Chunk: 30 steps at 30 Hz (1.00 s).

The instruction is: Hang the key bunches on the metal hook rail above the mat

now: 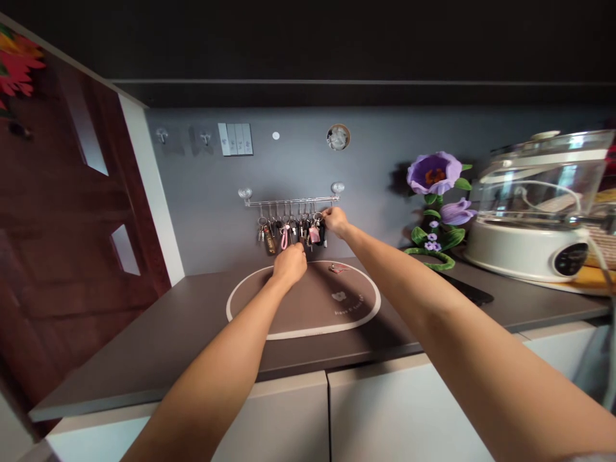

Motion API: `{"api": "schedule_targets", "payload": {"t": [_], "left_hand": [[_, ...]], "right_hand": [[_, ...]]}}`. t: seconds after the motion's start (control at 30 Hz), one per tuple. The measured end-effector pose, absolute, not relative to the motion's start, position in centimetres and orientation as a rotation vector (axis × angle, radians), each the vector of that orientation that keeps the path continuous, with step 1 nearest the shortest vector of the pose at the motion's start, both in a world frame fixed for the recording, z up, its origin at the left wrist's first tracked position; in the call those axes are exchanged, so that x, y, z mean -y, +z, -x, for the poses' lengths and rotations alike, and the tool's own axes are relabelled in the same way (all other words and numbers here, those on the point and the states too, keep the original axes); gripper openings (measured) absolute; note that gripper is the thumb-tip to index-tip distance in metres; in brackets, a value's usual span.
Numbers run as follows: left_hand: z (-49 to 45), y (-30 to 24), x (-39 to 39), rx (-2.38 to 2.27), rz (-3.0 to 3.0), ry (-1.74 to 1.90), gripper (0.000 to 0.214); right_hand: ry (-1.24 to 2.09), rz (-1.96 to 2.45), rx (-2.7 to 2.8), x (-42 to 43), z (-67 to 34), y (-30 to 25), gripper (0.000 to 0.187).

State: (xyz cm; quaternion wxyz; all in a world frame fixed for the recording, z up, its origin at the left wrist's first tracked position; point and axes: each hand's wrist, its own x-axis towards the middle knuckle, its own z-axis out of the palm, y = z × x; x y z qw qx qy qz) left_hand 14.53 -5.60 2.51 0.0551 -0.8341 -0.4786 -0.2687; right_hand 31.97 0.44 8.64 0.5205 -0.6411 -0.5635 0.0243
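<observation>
A rail with hooks (292,202) is fixed to the grey wall, and several bunches of keys (270,239) hang from it in a row. At the rail's right end, my right hand (335,221) pinches a key ring by its hook, beside a pink key pendant (314,235). Lower down, my left hand (290,262) is closed just under the middle bunches, near a pink strap (284,237). Its fingertips face away from me, so what they hold is hidden. A small key with a red tag (337,268) lies on the oval brown mat (308,308).
Purple artificial flowers (436,173) stand to the right, beside a white appliance with a clear top (529,247). A black flat object (466,289) lies before them on the counter (192,333). A dark cabinet (308,45) overhangs. Clear hooks (205,138) stick to the wall.
</observation>
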Motion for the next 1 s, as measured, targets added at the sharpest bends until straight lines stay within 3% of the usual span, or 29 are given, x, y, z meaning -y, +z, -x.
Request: {"api": "schedule_targets", "payload": {"t": [0.23,0.53,0.83,1.0], "left_hand": [[-14.8,2.3,5.9,1.382,2.619,-0.732,0.025],[-15.2,1.1,5.5,1.184,2.738,-0.808,0.026],[-15.7,0.3,5.5,1.141,2.852,-0.787,0.025],[-15.8,-0.2,5.3,1.134,2.879,-0.777,0.025]], "right_hand": [[0.144,1.406,1.286,1.7,-31.7,8.2,0.012],[0.538,1.196,1.212,7.3,-29.7,6.5,0.013],[0.494,1.374,1.242,9.0,-31.4,1.2,0.017],[0.208,1.612,1.443,8.4,-33.2,-1.3,0.015]]}}
